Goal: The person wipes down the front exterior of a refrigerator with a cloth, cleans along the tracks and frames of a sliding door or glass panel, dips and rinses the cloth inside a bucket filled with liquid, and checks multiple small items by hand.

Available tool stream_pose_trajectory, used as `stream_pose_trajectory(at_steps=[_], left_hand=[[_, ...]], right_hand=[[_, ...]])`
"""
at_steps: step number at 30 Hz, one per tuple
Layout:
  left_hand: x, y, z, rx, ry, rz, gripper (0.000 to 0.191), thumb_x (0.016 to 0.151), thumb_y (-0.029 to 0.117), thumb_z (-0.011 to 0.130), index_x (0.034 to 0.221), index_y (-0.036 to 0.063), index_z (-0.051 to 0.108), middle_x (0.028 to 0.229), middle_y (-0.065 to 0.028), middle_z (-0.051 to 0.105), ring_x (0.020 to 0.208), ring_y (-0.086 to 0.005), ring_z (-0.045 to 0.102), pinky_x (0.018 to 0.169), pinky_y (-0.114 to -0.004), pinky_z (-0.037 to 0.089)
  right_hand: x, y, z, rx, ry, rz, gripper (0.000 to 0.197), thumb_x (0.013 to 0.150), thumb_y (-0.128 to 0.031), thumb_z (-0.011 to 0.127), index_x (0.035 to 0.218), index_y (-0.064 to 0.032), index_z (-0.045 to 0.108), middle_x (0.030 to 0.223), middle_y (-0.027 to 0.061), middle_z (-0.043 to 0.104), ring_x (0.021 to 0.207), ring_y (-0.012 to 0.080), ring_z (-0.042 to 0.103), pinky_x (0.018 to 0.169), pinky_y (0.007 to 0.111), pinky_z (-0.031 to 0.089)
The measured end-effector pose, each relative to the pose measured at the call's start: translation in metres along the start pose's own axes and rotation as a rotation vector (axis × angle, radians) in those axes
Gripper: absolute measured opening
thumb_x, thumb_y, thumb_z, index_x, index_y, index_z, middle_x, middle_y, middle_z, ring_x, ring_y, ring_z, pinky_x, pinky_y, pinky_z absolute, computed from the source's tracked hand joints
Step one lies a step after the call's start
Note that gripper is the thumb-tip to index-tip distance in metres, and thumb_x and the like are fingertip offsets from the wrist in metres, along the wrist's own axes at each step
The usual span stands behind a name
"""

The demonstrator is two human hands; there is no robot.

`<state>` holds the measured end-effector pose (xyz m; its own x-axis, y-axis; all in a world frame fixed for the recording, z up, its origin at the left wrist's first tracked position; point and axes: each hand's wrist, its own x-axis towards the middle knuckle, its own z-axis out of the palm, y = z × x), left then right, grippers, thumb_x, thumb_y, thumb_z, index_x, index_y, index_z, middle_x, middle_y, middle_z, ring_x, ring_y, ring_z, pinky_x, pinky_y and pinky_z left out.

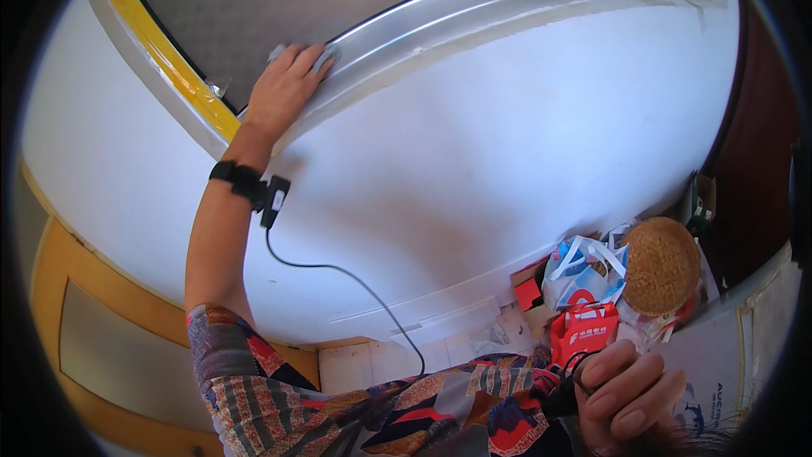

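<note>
My left hand (pixel 285 82) presses a grey-blue cloth (pixel 326 58) onto the lower rail of an aluminium window frame (pixel 406 35), close to its left corner. Parts of the cloth stick out on both sides of my fingers. A black strap with a small device (pixel 275 200) sits on my left wrist, and a cable runs from it down to my patterned shirt. Low on the right, my right hand (pixel 628 390) is held near my body with its fingers curled. A thin black cord (pixel 576 360) loops beside these fingers; whether they grip it is unclear.
Yellow tape (pixel 162 44) covers the frame's left upright. Below the window is a white wall (pixel 482 133). On the floor at right stand a blue-white bag (pixel 580 276), a red bag (pixel 583 330), a round woven basket (pixel 661 265) and a white appliance (pixel 717 355). A wooden door (pixel 114 330) is at left.
</note>
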<state>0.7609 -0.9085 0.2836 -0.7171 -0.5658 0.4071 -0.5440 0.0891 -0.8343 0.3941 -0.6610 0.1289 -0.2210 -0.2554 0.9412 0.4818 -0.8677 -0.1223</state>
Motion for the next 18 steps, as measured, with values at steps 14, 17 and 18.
stream_pose_trajectory(at_steps=[14,17,18], left_hand=[[0.002,0.000,0.011,-0.120,-0.009,-0.116,0.033,0.096,0.030,0.050,0.124,0.0130,0.057,0.121,-0.0127,0.056,0.109,-0.0286,0.056,0.094,-0.034,0.047],[0.038,0.013,0.007,-0.058,0.048,-0.001,0.032,0.097,0.030,0.050,0.125,0.0152,0.056,0.120,-0.0128,0.056,0.108,-0.0285,0.056,0.094,-0.034,0.047],[0.059,0.021,0.009,-0.079,0.086,0.026,0.031,0.097,0.030,0.050,0.123,0.0147,0.057,0.118,-0.0121,0.056,0.107,-0.0280,0.056,0.093,-0.034,0.048]], right_hand=[[-0.002,-0.003,-0.008,-0.069,0.192,0.036,0.017,0.091,-0.019,0.061,0.094,-0.0071,0.050,0.081,0.0084,0.056,0.077,0.0205,0.057,0.079,0.040,0.049],[0.004,-0.009,-0.009,-0.086,0.221,0.050,0.016,0.091,-0.019,0.061,0.093,-0.0072,0.050,0.080,0.0088,0.057,0.075,0.0203,0.057,0.079,0.039,0.049],[0.005,-0.014,-0.010,-0.106,0.237,0.051,0.016,0.091,-0.019,0.061,0.093,-0.0071,0.050,0.080,0.0088,0.057,0.075,0.0204,0.057,0.079,0.040,0.049]])
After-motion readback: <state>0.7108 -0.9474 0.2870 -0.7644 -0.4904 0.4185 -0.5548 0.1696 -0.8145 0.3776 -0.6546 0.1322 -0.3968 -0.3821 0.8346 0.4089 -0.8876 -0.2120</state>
